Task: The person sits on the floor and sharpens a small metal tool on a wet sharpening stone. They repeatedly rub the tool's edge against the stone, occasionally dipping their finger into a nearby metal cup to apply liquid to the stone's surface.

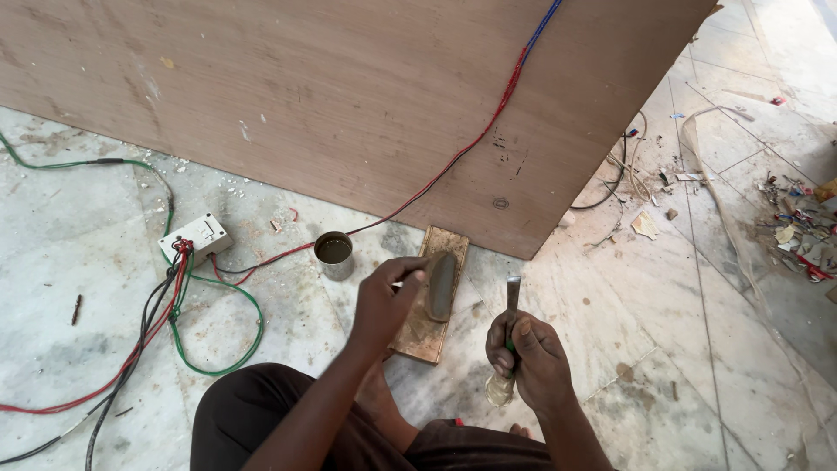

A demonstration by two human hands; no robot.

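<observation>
My left hand [388, 301] is closed around a grey oblong sharpening stone [440, 286], held just above a flat brown wooden block [433, 331] lying on the marble floor. My right hand [526, 359] grips a chisel [513, 301] upright, its metal blade pointing away from me and its pale handle end showing below my fist. The chisel stands a short way to the right of the stone and block. A small round tin [333, 250] with dark liquid sits on the floor just left of the block.
A large plywood sheet [349, 96] lies across the floor ahead, with a red and blue wire [488, 122] over it. A white switch box [195, 236] with green, red and black cables [183, 323] is at left. Scraps and debris [798, 227] litter the right. My knees fill the bottom edge.
</observation>
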